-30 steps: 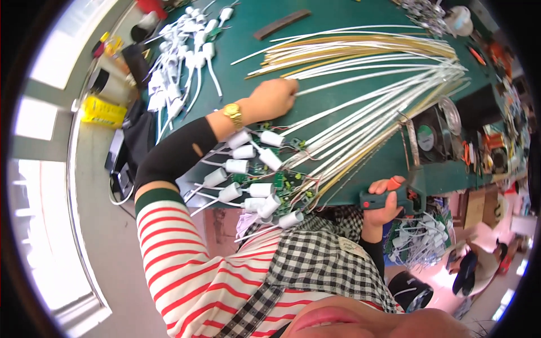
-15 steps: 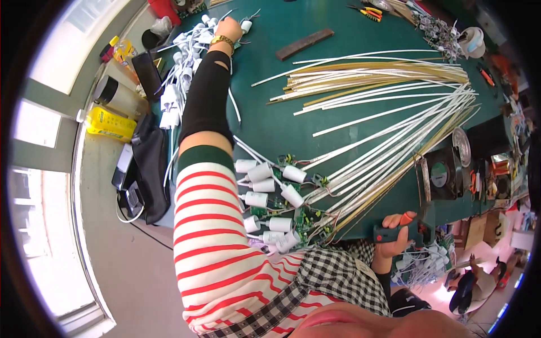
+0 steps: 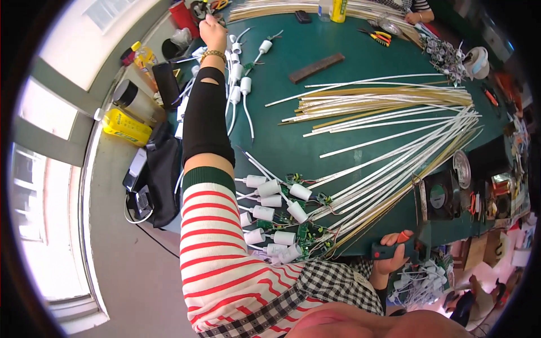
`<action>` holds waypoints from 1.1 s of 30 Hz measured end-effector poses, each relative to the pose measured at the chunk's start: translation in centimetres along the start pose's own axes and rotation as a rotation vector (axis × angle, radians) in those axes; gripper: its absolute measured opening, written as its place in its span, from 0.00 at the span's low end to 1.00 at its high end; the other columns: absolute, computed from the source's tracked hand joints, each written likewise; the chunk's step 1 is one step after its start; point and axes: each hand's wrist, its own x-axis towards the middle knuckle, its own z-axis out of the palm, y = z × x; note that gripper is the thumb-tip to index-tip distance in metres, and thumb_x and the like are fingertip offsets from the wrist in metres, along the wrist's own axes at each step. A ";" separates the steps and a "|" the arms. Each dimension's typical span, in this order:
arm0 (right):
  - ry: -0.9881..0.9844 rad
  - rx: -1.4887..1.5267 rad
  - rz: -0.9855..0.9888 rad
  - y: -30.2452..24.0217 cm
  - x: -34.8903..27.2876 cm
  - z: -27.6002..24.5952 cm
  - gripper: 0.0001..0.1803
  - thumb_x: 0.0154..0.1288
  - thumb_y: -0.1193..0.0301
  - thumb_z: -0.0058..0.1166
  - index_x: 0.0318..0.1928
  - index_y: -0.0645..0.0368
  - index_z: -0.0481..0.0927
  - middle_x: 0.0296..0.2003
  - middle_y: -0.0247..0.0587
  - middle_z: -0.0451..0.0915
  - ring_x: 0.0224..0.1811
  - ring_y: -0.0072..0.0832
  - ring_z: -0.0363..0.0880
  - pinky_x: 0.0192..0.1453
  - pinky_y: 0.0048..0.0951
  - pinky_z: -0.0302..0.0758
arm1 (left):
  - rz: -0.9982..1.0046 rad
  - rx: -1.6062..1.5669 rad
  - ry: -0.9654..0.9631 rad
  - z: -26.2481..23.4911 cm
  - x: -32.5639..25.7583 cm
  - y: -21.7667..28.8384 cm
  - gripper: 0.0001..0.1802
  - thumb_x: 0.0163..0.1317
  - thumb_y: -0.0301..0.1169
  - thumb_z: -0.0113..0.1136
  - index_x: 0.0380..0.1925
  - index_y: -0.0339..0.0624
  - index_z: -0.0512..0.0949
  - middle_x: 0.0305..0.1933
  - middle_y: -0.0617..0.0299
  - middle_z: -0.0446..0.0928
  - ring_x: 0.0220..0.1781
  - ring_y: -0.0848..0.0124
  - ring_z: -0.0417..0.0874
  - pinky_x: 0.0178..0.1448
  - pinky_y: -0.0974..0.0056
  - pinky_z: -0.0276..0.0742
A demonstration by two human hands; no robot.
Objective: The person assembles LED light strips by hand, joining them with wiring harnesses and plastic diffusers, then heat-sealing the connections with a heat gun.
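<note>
Left arm stretched to eleven o'clock, tool held at four

We look down on a green table point(image 3: 270, 127), taking twelve as the picture's far edge. Our left hand point(image 3: 213, 34) is at eleven o'clock, just beyond the far caps point(image 3: 245, 85), beside some dark clutter. Its fingers are bunched; we cannot tell whether anything is between them. Our right hand point(image 3: 396, 256) is at four o'clock, wrapped round a dark tool point(image 3: 380, 252) by the table's near edge.

The near caps point(image 3: 263, 213), white cylinders with leads, lie at six o'clock among green boards point(image 3: 304, 232). From these, white and yellow strips point(image 3: 394, 123) fan out towards two and three o'clock. A dark bar point(image 3: 316, 68) lies at one o'clock.

Our black sleeve point(image 3: 209, 115) passes close over the far caps, so in our judgement a long reach is best made with the forearm lifted, or it could drag leads along. We would pinch one lead or cap at a time, and keep the tool steady, its end well away from the strips and fine wires.
</note>
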 end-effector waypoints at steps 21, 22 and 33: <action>0.004 0.048 -0.017 0.4 -0.1 -0.8 0.21 0.64 0.67 0.46 0.54 0.68 0.64 0.26 0.42 0.70 0.28 0.30 0.70 0.34 0.31 0.71 | 0.524 0.168 -1.484 -12.6 -21.5 18.1 0.06 0.63 0.28 0.50 0.35 0.37 0.70 0.24 0.53 0.76 0.28 0.57 0.77 0.33 0.59 0.71; -0.024 0.076 -0.025 0.5 -0.1 -0.6 0.21 0.64 0.68 0.46 0.54 0.68 0.64 0.26 0.43 0.70 0.28 0.30 0.70 0.34 0.31 0.72 | 0.448 0.248 -1.576 -13.3 -22.5 18.1 0.05 0.62 0.27 0.51 0.34 0.36 0.72 0.25 0.52 0.77 0.28 0.56 0.78 0.34 0.60 0.72; -0.018 0.031 0.062 0.5 -0.4 -1.0 0.21 0.63 0.70 0.46 0.54 0.67 0.65 0.27 0.47 0.72 0.28 0.32 0.72 0.35 0.33 0.73 | 0.481 0.020 -1.317 -10.8 -32.2 12.1 0.06 0.55 0.26 0.60 0.34 0.37 0.79 0.29 0.55 0.78 0.29 0.62 0.79 0.35 0.65 0.74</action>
